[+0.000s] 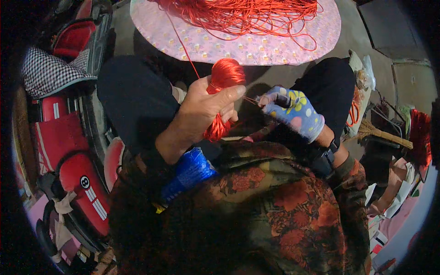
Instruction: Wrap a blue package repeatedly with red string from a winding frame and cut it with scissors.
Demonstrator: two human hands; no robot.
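Observation:
A bundle of shiny red cord (228,73) is gripped in my left hand (201,107), its rounded top above the thumb and its looped lower end below the fingers. One red strand runs from this hand up to the table. My right hand (293,110), in a blue flowered glove with bare fingertips, is pinched on a thin strand (250,100) that stretches across to the bundle. On the round table ahead lies a loose heap of red cord (247,16), with some loops trailing toward its right edge.
The round table (220,50) has a pink patterned cover. At left stands a red and black vehicle (85,188) with a checkered cloth (55,71). A blue bundle (190,172) rests by my left forearm. At right are orange-handled scissors (353,113) and a straw whisk (385,134).

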